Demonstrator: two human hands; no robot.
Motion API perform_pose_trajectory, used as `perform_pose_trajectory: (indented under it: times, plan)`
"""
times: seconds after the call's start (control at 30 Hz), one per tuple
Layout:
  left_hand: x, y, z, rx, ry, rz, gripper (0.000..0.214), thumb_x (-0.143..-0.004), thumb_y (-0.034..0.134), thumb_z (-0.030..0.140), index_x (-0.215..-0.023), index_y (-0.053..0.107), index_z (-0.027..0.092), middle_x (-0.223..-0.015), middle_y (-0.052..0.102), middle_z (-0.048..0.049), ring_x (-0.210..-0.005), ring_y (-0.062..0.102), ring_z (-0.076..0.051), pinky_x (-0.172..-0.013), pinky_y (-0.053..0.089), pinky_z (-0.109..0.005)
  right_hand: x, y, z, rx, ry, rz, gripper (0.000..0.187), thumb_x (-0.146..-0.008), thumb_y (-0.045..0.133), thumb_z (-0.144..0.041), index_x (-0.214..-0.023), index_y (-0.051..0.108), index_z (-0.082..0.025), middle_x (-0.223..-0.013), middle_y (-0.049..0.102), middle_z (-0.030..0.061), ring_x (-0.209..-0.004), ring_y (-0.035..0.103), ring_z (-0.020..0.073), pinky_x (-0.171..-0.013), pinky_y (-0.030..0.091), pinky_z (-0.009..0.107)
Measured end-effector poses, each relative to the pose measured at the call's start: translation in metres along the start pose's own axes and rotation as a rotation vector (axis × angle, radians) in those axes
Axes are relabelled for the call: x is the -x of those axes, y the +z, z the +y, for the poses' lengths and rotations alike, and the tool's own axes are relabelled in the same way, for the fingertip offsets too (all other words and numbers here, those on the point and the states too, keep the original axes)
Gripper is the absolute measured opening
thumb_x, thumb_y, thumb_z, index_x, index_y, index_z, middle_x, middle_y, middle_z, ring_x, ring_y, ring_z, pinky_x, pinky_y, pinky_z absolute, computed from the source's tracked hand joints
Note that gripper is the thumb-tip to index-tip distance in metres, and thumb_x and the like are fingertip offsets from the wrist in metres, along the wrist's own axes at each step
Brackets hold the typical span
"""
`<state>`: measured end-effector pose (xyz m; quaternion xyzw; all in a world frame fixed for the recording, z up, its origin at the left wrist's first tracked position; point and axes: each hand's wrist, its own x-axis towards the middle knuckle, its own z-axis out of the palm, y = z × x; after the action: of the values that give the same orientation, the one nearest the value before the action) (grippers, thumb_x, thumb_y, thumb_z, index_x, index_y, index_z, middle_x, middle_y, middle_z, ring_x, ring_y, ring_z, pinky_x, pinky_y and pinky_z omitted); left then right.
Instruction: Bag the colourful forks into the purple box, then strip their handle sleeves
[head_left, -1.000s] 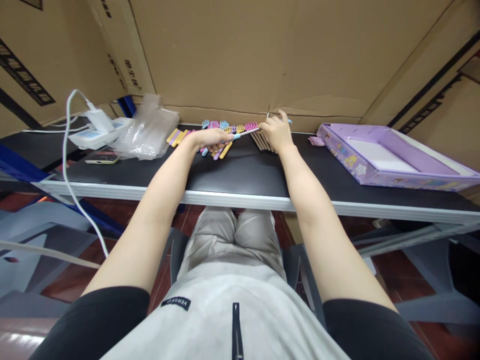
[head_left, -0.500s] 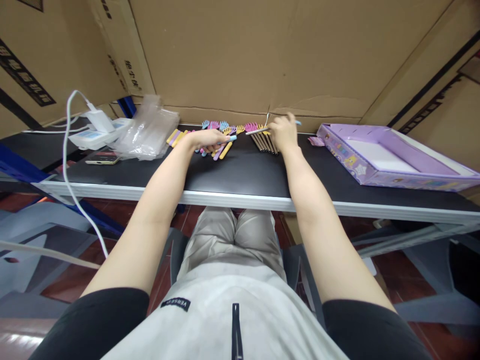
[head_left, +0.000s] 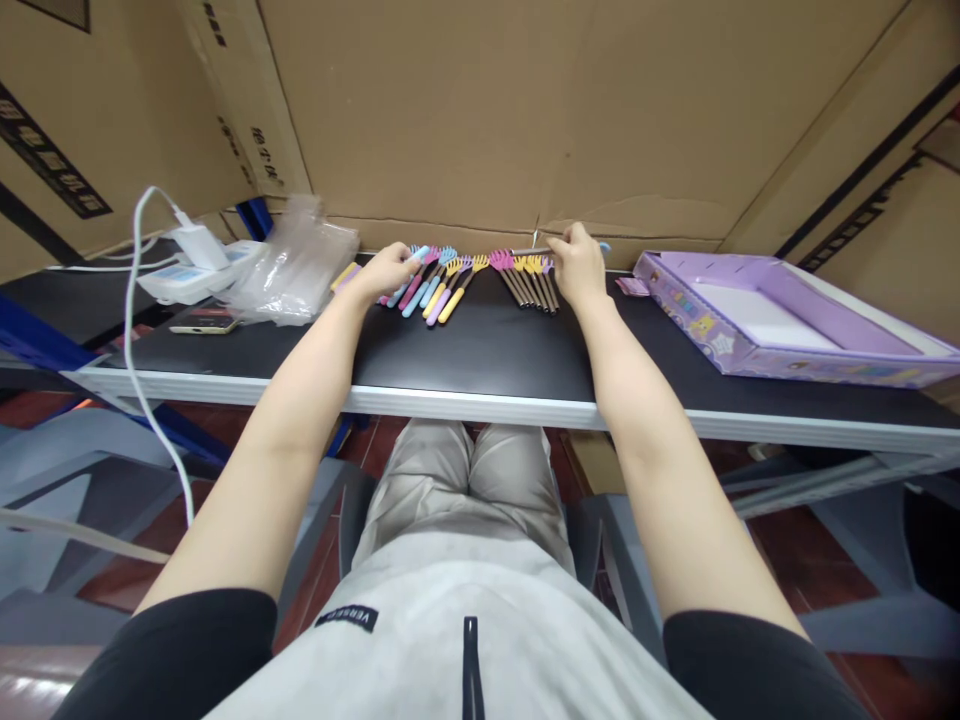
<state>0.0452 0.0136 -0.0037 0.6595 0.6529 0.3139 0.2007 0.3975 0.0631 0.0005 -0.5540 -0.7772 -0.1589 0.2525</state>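
Observation:
My left hand (head_left: 386,272) is closed on a light blue handle sleeve (head_left: 421,254), held over the left end of a row of claw-headed back scratchers with coloured handles (head_left: 448,298). Further right, my right hand (head_left: 580,268) pinches the brown metal rod (head_left: 529,251) of a back scratcher, its blue claw (head_left: 604,246) poking out to the right. Below that rod lies a group of back scratchers with bare metal rods (head_left: 531,288) and pink, yellow and purple claws. Part of the left row is hidden behind my left hand.
A purple box tray (head_left: 750,352) stands on the right, beside a small pink packet (head_left: 632,285). To the left are clear plastic bags (head_left: 296,270), a phone (head_left: 204,322) and a white power strip (head_left: 199,265) with a cable. A cardboard wall (head_left: 480,120) closes off the back.
My left hand has drawn back to the left with the light blue sleeve, uncovering more coloured handles. My right hand has shifted slightly right and away from me with the rod.

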Motion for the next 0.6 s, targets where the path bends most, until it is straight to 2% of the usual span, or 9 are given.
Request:
perform_pose_trajectory:
  times: [0.07,0.1,0.2,0.33,0.47,0.6]
  plan:
    - [-0.003,0.003,-0.004,-0.093,-0.026,0.099,0.027,-0.108,0.063,0.033,-0.132,0.065,0.021,-0.098,0.071,-0.007,-0.088,0.072,-0.026,-0.091,0.061,-0.041,0.0,0.001,-0.005,-0.027,-0.06,-0.034,0.057,-0.115,0.041,-0.034,-0.156,0.079,-0.021,-0.147,0.076,0.0189,-0.132,0.07,0.0397,-0.117,0.056,0.052]
    - [-0.004,0.004,-0.005,-0.115,-0.031,0.124,0.035,-0.106,0.065,0.031,-0.139,0.066,0.02,-0.11,0.076,-0.011,-0.102,0.076,-0.031,-0.101,0.062,-0.044,0.0,0.003,-0.005,-0.043,-0.086,-0.057,0.058,-0.114,0.042,-0.034,-0.157,0.078,-0.022,-0.148,0.076,0.0179,-0.133,0.071,0.0388,-0.118,0.056,0.051]
    - [-0.001,0.006,-0.003,-0.152,-0.007,0.117,0.048,-0.103,0.065,0.026,-0.151,0.066,0.019,-0.133,0.078,-0.0165,-0.129,0.076,-0.037,-0.119,0.058,-0.048,0.0,0.013,-0.004,-0.11,-0.137,-0.131,0.056,-0.112,0.045,-0.03,-0.153,0.081,-0.02,-0.156,0.076,0.0166,-0.138,0.073,0.0381,-0.122,0.056,0.052]
    - [0.005,0.007,0.004,-0.231,-0.006,0.094,0.052,-0.105,0.06,0.027,-0.156,0.066,0.02,-0.139,0.079,-0.0172,-0.131,0.077,-0.038,-0.119,0.058,-0.048,-0.005,0.034,0.003,-0.232,-0.145,-0.175,0.052,-0.105,0.054,-0.024,-0.147,0.086,-0.019,-0.161,0.077,0.0144,-0.146,0.074,0.0388,-0.13,0.054,0.055]
    - [0.008,0.007,0.007,-0.263,-0.003,0.063,0.054,-0.104,0.058,0.025,-0.157,0.066,0.019,-0.14,0.081,-0.0166,-0.13,0.078,-0.037,-0.117,0.06,-0.047,-0.011,0.055,0.015,-0.332,-0.151,-0.221,0.052,-0.099,0.055,-0.016,-0.137,0.091,-0.017,-0.165,0.074,0.0118,-0.154,0.071,0.0354,-0.138,0.05,0.053]
    - [0.008,0.008,0.008,-0.268,0.035,0.04,0.053,-0.103,0.058,0.022,-0.156,0.066,0.016,-0.146,0.08,-0.0166,-0.138,0.074,-0.035,-0.122,0.056,-0.043,-0.014,0.061,0.016,-0.397,-0.114,-0.248,0.051,-0.095,0.057,-0.011,-0.129,0.093,-0.016,-0.164,0.075,0.0126,-0.157,0.07,0.0343,-0.141,0.047,0.054]
